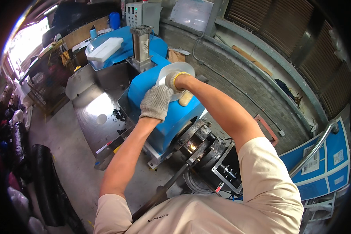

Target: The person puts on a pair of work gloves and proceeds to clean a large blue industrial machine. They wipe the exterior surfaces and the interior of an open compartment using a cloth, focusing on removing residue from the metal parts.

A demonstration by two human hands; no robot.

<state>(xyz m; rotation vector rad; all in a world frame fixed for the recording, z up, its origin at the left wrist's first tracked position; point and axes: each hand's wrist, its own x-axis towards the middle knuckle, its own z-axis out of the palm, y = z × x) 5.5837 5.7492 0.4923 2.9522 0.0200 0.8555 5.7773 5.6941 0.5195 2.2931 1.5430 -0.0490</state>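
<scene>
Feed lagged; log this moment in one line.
left hand: resting on blue machine | right hand: on white disc

- My 2 hands wear knitted grey-white work gloves: left hand, right hand.
- My right glove has a yellow cuff edge.
- I wear a beige short-sleeved shirt; both forearms are bare.

A grey control box with small green and red lights is being shown at the top, behind the blue machine. Just right of it, a pale rectangular notice sheet is being displayed. At lower right, blue panels bearing white rectangular labels are being leaned.
</scene>
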